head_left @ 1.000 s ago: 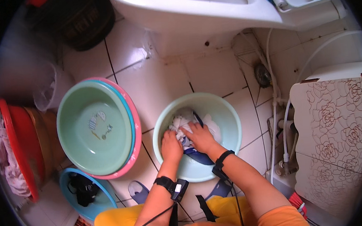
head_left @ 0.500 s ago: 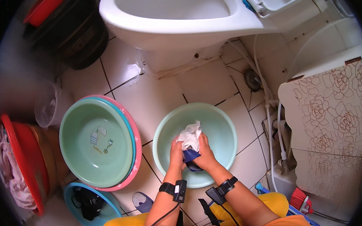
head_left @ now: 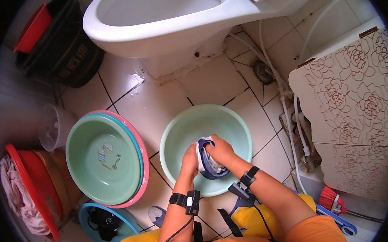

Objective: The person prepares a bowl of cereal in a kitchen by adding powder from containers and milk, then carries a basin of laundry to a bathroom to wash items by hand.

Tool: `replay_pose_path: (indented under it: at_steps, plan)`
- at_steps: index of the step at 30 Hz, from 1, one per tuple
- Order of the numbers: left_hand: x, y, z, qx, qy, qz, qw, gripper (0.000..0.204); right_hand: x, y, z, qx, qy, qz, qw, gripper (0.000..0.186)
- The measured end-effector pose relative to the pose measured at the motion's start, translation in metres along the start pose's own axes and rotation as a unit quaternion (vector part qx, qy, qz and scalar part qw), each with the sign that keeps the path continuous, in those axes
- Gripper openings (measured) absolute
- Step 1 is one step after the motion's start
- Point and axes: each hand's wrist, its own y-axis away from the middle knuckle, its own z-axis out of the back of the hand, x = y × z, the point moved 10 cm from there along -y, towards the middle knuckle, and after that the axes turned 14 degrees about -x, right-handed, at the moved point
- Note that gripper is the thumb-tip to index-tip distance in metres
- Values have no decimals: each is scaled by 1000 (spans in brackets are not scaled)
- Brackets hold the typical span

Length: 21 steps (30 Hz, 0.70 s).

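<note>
Over the pale green basin [head_left: 174,127] in front of me, both hands grip a bunched white and navy cloth [head_left: 212,168]. My left hand [head_left: 189,161] is closed on its left side. My right hand [head_left: 220,151] is curled into it from the right, with its fingertips partly hidden. A navy edge loops round the cloth's opening, and a striped patch shows inside. What kind of garment it is I cannot make out.
To the left stand stacked green, blue and pink basins [head_left: 102,161], a blue basin with black cloth [head_left: 103,222], and a red tub of laundry [head_left: 39,190]. A toilet [head_left: 161,38] is ahead. At right are a flower-patterned cabinet [head_left: 346,110], hoses [head_left: 289,128] and a red brush [head_left: 330,199].
The cloth has been turned, so its navy opening now faces up and its white part is mostly gathered below. My right hand has moved up and over it. The view has shifted slightly.
</note>
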Motion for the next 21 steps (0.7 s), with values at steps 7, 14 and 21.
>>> replay_pose_path:
  at_steps: [7, 14, 21]
  plan:
    - [-35, -3, 41, -114, -96, -80, 986, 51, -66, -45, -15, -20, -127, 39, 991, 75]
    - [-21, -3, 61, -244, -230, -312, 889, 60, -9, 15, -42, -105, 193, 136, 966, 79]
    - [-1, -23, 71, -187, -111, -112, 970, 48, 0, 1, -62, 5, 12, 151, 988, 36]
